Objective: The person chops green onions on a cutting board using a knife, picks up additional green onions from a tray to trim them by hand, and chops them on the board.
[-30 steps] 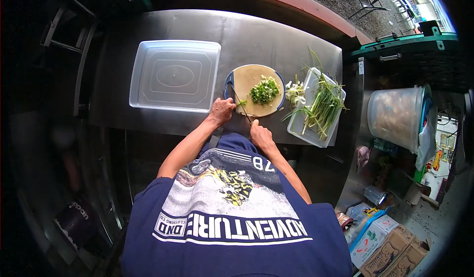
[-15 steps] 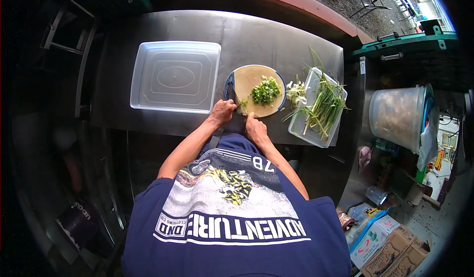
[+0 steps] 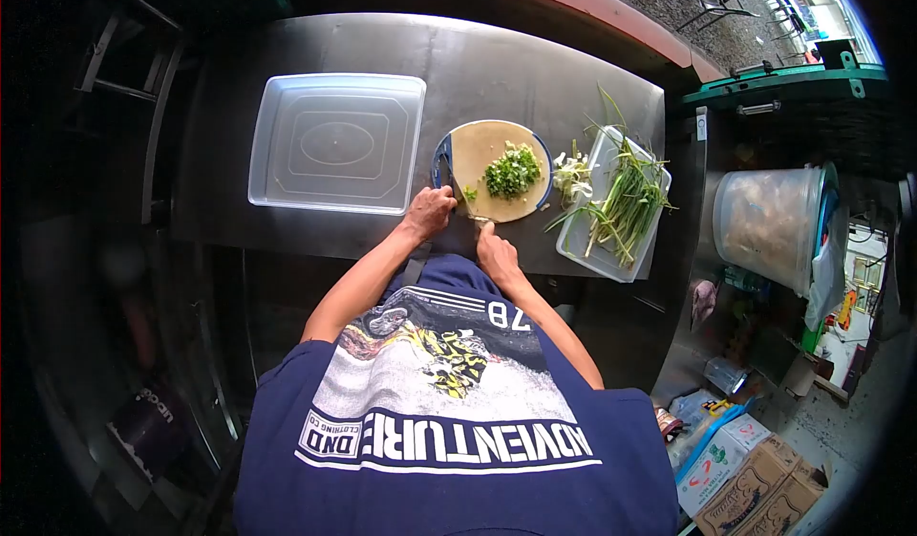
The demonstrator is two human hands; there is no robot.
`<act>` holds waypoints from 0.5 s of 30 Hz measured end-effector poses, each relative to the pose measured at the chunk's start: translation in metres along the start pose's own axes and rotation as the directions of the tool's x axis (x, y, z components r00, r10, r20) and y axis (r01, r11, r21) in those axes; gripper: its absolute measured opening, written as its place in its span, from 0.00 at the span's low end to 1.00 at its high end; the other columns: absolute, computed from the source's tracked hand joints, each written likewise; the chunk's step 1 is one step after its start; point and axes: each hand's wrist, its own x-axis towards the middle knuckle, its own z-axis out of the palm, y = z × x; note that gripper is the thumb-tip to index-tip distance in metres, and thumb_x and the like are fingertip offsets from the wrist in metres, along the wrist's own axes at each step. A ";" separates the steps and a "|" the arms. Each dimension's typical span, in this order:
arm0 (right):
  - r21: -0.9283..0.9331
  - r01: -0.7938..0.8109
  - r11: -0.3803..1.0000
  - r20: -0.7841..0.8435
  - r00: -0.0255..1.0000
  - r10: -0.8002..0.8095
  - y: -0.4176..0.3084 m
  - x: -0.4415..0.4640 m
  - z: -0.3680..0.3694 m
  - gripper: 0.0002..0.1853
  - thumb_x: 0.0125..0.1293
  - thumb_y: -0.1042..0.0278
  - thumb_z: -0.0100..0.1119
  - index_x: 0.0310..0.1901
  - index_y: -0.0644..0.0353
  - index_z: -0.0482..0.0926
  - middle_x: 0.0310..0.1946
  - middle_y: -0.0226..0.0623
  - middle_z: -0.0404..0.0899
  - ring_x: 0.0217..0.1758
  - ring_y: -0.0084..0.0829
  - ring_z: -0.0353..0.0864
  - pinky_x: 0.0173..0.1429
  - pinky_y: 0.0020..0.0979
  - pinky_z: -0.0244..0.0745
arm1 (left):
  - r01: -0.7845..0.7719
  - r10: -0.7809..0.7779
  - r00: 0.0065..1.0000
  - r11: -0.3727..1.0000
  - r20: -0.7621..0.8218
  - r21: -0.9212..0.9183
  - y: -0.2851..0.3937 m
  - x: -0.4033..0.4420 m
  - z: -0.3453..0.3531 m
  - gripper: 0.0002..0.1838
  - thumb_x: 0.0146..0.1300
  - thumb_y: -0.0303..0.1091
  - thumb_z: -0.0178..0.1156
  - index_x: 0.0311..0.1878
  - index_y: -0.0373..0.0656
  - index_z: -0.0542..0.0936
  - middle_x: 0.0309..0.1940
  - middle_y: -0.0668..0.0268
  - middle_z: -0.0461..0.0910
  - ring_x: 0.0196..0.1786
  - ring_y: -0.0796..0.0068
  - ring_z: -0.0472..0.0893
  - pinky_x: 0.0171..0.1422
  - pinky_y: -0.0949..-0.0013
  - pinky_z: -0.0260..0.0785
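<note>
A round cutting board (image 3: 492, 139) with a blue edge lies on the steel table, bearing a heap of chopped spring onion (image 3: 513, 171). A few green bits (image 3: 470, 194) sit apart from the heap, near my left hand. My left hand (image 3: 432, 209) is closed at the board's lower left edge; what it holds is hidden. A dark narrow shape (image 3: 448, 173) extends above it, and I cannot tell if it is a knife or the board's handle gap. My right hand (image 3: 497, 251) is closed at the near edge, its fingertips beside a small pale piece (image 3: 480, 219).
An empty clear plastic tray (image 3: 334, 144) stands to the left on the steel table (image 3: 458, 58). On the right, a white tray (image 3: 583, 238) holds whole spring onions (image 3: 626, 202), with pale trimmings (image 3: 571, 175) beside it. A large clear tub (image 3: 769, 221) stands further right.
The view has shifted slightly. My right hand's fingertips have drawn a little back from the board's near edge, and a pale piece shows there. My left hand stays closed at the board's edge.
</note>
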 end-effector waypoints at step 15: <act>0.026 -0.033 0.999 0.067 0.997 0.032 -0.010 -0.002 -0.022 0.09 0.65 0.71 0.43 0.41 0.68 0.65 0.32 0.63 0.80 0.39 0.59 0.82 0.44 0.53 0.76 | 0.019 -0.023 0.999 0.996 0.037 0.085 0.003 0.000 -0.003 0.05 0.49 0.25 0.57 0.27 0.45 0.82 0.31 0.63 0.76 0.34 0.63 0.80 0.40 0.60 0.68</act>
